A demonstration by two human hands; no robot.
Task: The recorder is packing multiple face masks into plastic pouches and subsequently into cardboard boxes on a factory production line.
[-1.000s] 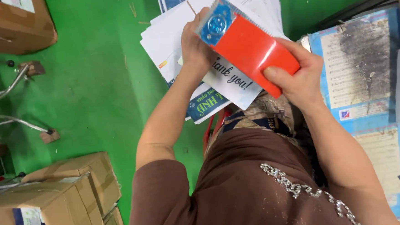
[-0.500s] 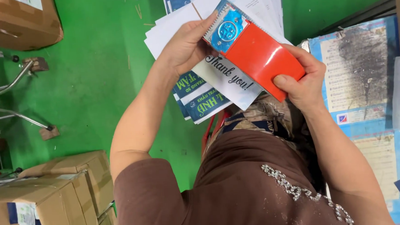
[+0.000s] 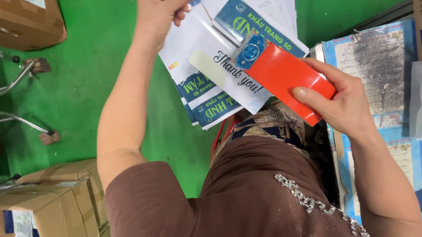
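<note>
I have one view only, from the camera on the head, looking steeply down over the brown-sleeved shoulders at both hands. It sits close: the right hand gripping the red packet fills mid-frame, the left hand reaches the top edge, with green floor far beneath the grip.

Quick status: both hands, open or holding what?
Left hand: closed fist, raised; contents cannot be told.
Right hand: holding the red packet.
</note>
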